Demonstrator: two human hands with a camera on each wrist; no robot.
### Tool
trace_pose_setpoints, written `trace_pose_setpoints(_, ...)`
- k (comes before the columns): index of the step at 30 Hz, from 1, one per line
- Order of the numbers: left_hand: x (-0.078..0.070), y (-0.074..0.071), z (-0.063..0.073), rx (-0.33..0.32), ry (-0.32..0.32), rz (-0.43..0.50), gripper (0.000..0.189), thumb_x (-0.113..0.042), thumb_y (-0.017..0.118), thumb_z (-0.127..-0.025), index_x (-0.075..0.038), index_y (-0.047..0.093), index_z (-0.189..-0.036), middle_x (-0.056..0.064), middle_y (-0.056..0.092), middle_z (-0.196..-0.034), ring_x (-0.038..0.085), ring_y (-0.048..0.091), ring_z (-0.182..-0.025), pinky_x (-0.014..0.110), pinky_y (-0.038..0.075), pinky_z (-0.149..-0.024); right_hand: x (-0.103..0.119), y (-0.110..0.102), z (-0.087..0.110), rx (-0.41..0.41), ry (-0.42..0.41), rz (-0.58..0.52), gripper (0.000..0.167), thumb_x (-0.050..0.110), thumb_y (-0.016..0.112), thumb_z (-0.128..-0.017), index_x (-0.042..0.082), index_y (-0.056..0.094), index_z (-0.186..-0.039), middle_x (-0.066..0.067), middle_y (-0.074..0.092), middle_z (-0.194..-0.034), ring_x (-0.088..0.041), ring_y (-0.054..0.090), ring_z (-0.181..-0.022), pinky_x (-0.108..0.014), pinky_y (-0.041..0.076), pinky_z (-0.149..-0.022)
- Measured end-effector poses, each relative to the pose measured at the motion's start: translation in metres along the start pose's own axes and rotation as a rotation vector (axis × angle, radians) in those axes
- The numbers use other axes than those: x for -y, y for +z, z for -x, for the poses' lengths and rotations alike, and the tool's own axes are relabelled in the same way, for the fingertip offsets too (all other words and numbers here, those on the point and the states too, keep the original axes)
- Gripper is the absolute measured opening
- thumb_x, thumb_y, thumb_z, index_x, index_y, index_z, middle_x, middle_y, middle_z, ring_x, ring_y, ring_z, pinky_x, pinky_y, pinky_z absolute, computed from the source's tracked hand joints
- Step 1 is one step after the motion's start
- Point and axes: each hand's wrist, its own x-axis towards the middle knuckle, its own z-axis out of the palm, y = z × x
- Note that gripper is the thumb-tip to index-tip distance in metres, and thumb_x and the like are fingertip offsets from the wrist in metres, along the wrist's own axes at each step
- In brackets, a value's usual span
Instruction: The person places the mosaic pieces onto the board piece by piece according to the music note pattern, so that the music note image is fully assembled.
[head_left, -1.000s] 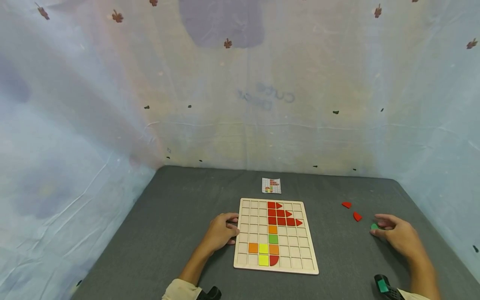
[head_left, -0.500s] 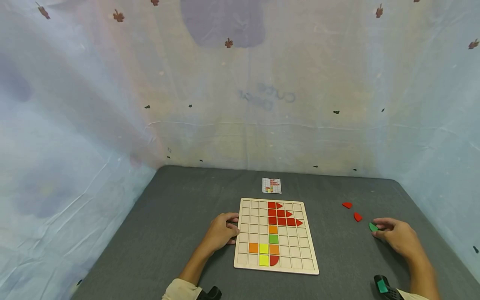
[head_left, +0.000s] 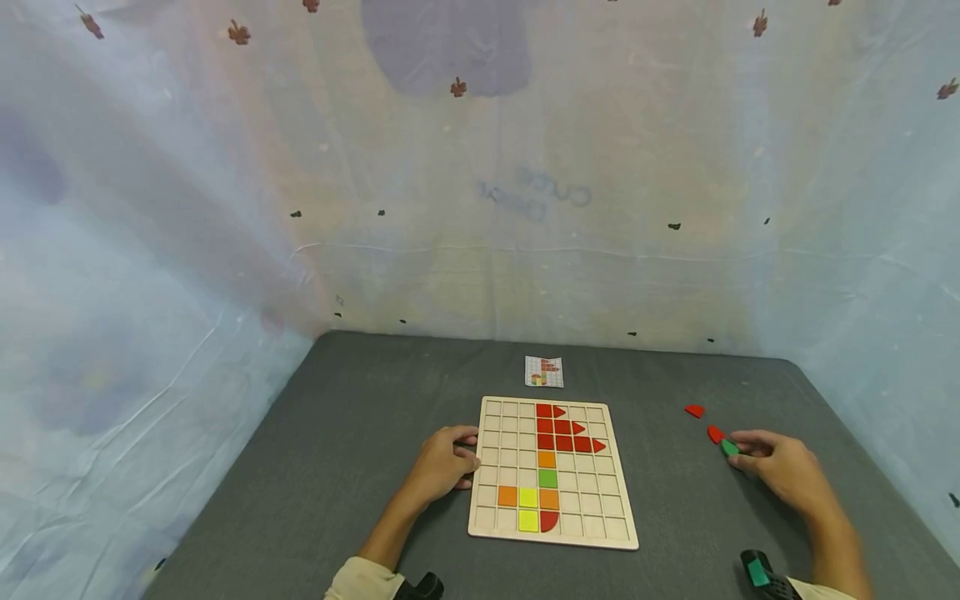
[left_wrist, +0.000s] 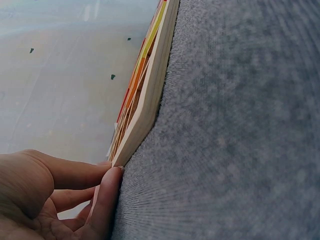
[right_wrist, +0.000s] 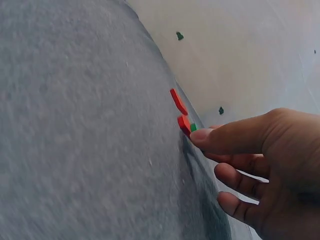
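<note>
My left hand [head_left: 441, 460] grips the left edge of a wooden grid board [head_left: 587, 483]. In the left wrist view, thumb and finger pinch the board's rim [left_wrist: 142, 117]. Red squares and triangles, orange, green and yellow squares, and a red quarter-round tile [head_left: 549, 521] sit in its cells. At the right, my right hand [head_left: 780, 468] pinches a small green tile [head_left: 729, 448] between thumb and fingertips, low over the table. Its green edge [right_wrist: 193, 128] peeks past the thumb in the right wrist view. Close beside it lies a red tile [head_left: 716, 434].
Another red tile [head_left: 695, 411] lies a little farther back. Behind the board is a small printed card [head_left: 543, 372] with a coloured grid pattern. The dark grey table [head_left: 390, 383] meets a pale hanging sheet [head_left: 450, 283] at the back.
My right hand has moved left with the green tile, bringing it up beside the nearer red tile. The left hand and the board have stayed put.
</note>
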Motion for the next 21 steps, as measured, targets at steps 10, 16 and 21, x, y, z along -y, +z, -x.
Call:
trace_pose_setpoints(10,-0.001,0.0,0.0,0.004,-0.006,0.001,0.05,0.002,0.074,-0.091,0.005,0.063,-0.14,0.017,0.063,-0.126,0.019,0.069,-0.094,0.033,0.064,-0.061,0.028,0.014,-0.007,0.001,-0.056,-0.033,0.04,0.019,0.08,-0.095,-0.004,0.072,-0.126,-0.018,0.075,-0.11,-0.018,0.064,-0.091,-0.031,0.052,-0.067)
trace_pose_setpoints(16,0.0,0.0,0.0,0.006,-0.002,0.002,0.05,0.003,0.074,-0.09,0.005,0.063,-0.139,0.018,0.063,-0.127,0.02,0.07,-0.095,0.034,0.065,-0.061,0.038,0.026,-0.011,-0.008,-0.09,-0.034,0.04,0.018,0.082,-0.093,-0.002,0.073,-0.126,-0.017,0.073,-0.111,-0.021,0.063,-0.095,-0.032,0.051,-0.068)
trace_pose_setpoints(21,0.0,0.0,0.0,0.003,0.003,-0.002,0.05,0.002,0.074,-0.09,0.005,0.063,-0.139,0.018,0.063,-0.126,0.02,0.069,-0.095,0.034,0.064,-0.061,0.047,0.035,-0.013,-0.007,-0.115,-0.053,0.04,0.019,0.083,-0.092,-0.001,0.073,-0.126,-0.015,0.074,-0.109,-0.019,0.064,-0.091,-0.031,0.051,-0.067)
